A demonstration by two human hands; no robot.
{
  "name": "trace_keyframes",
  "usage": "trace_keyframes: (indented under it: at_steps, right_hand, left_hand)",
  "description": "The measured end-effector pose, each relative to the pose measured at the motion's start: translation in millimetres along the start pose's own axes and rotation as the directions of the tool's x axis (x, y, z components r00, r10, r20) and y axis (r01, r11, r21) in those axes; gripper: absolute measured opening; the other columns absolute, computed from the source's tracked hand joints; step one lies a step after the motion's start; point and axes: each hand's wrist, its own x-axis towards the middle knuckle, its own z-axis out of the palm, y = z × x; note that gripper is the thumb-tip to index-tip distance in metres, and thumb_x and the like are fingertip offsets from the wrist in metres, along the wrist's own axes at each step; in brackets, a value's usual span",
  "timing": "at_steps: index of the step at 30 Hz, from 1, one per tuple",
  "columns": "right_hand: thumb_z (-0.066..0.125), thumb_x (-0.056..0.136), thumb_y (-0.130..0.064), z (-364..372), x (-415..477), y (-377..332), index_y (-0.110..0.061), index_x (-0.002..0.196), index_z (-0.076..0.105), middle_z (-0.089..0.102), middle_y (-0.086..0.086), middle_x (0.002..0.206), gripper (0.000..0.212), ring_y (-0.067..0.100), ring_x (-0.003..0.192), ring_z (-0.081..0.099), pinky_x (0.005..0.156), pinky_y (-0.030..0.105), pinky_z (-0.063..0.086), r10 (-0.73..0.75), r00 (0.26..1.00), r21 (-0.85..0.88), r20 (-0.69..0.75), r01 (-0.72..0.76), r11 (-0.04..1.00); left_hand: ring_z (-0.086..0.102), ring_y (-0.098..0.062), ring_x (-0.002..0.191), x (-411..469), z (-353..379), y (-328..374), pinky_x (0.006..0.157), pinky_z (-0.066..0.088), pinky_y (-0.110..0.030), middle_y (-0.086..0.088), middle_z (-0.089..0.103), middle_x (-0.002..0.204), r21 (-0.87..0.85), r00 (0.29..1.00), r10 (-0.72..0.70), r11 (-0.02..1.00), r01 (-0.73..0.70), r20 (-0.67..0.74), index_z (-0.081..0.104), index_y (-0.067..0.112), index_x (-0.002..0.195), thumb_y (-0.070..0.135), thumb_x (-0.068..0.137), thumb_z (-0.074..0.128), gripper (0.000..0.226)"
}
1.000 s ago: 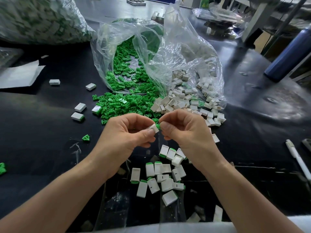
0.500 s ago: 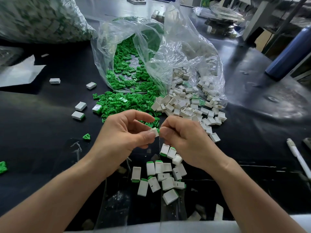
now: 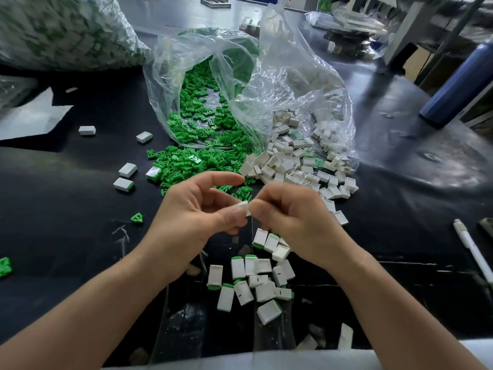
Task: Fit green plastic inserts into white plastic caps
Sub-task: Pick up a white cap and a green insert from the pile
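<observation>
**Stock on your bench: one cap in hand, loose parts spread ahead**

- Item in hand: one white cap (image 3: 244, 206), held above the black table (image 3: 53, 209) midway between your two hands. Your left hand (image 3: 194, 217) pinches it between thumb and curled fingers, with the forefinger raised and extended above. Your right hand (image 3: 296, 220) has its fingers curled and its fingertips pinching the cap's other side. This hand is motion-blurred, and you cannot tell whether an insert sits in the cap.
- Green inserts (image 3: 197, 166): a heap spilling from the mouth of the clear plastic bag (image 3: 280, 84), just beyond your left hand.
- White caps (image 3: 298, 166): a second heap spilling from the same bag, beside the green one and just beyond your right hand.
- Finished pieces (image 3: 256, 279): a cluster of white caps with green ends showing, lying on the table below your hands and between your forearms.
- Strays, left side: one green insert (image 3: 136, 217) lying alone, and several loose caps (image 3: 125, 177) farther out.
- Sundries, right side: a white pen (image 3: 472, 249) near the table edge and a blue bottle (image 3: 458, 84) well behind it.
</observation>
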Motion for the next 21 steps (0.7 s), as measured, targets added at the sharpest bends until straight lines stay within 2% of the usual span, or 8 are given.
trace_keyframes:
  at_steps: [2,3,6,9,12,16,21]
  right_hand:
    - [0.049,0.076,-0.052,-3,2,0,-0.015,0.068,0.059,0.056,-0.007,0.051,0.04,0.003,0.048,0.048,0.048,0.017,0.039,0.145,0.989,0.243,-0.001,-0.14,0.96]
    - [0.044,0.072,-0.058,-3,2,1,-0.014,0.068,0.061,0.058,-0.005,0.052,0.047,0.004,0.048,0.05,0.047,0.016,0.04,0.217,0.975,0.357,0.039,-0.216,0.909]
    - [0.035,0.075,-0.061,-1,3,0,-0.013,0.071,0.064,0.065,0.001,0.063,0.056,0.009,0.052,0.055,0.046,0.016,0.042,0.286,0.925,0.58,0.251,-0.38,0.72]
    - [0.034,0.076,-0.058,8,3,-6,-0.011,0.073,0.065,0.066,0.006,0.067,0.056,0.011,0.054,0.056,0.046,0.017,0.041,0.253,0.867,0.654,0.43,-0.492,0.575]
    - [0.035,0.073,-0.055,12,4,-10,-0.009,0.071,0.059,0.061,0.003,0.061,0.052,0.01,0.05,0.053,0.045,0.017,0.04,0.257,0.834,0.69,0.488,-0.549,0.472]
    - [0.039,0.074,-0.051,14,2,-12,-0.009,0.074,0.052,0.053,-0.001,0.054,0.044,0.008,0.046,0.046,0.045,0.017,0.038,0.289,0.849,0.718,0.442,-0.528,0.453]
    - [0.037,0.072,-0.055,14,3,-12,-0.009,0.073,0.053,0.055,-0.001,0.056,0.049,0.008,0.048,0.048,0.047,0.018,0.038,0.277,0.844,0.718,0.459,-0.536,0.444]
  left_hand:
    - [0.066,-0.01,0.062,2,2,0,0.056,0.052,-0.017,-0.002,0.07,0.066,-0.082,1.0,-0.003,0.997,0.002,-0.009,0.065,0.018,0.093,0.02,0.051,0.072,0.043]
    - [0.066,-0.007,0.063,3,3,0,0.057,0.051,-0.016,0.0,0.07,0.066,-0.089,1.0,0.007,0.996,-0.008,-0.009,0.065,0.018,0.092,0.021,0.051,0.072,0.042]
    - [0.065,-0.008,0.061,2,3,0,0.057,0.05,-0.015,0.001,0.07,0.067,-0.114,0.999,0.031,0.993,-0.032,-0.004,0.067,0.019,0.089,0.02,0.052,0.072,0.038]
    - [0.058,-0.023,0.059,0,3,0,0.052,0.052,-0.021,-0.005,0.07,0.07,-0.16,1.0,0.025,0.987,-0.022,0.017,0.07,0.02,0.084,0.021,0.051,0.074,0.034]
    - [0.055,-0.02,0.05,0,4,0,0.047,0.05,-0.022,-0.005,0.069,0.067,-0.17,0.999,0.034,0.985,-0.028,0.034,0.069,0.018,0.088,0.015,0.056,0.071,0.032]
    - [0.057,-0.017,0.045,-1,5,0,0.047,0.05,-0.024,-0.007,0.067,0.065,-0.159,0.998,0.05,0.986,-0.043,0.046,0.064,0.011,0.096,0.009,0.06,0.068,0.036]
    - [0.056,-0.015,0.043,0,6,-1,0.045,0.049,-0.023,-0.005,0.067,0.065,-0.202,0.999,0.04,0.979,-0.035,0.019,0.063,0.01,0.098,0.008,0.061,0.067,0.037]
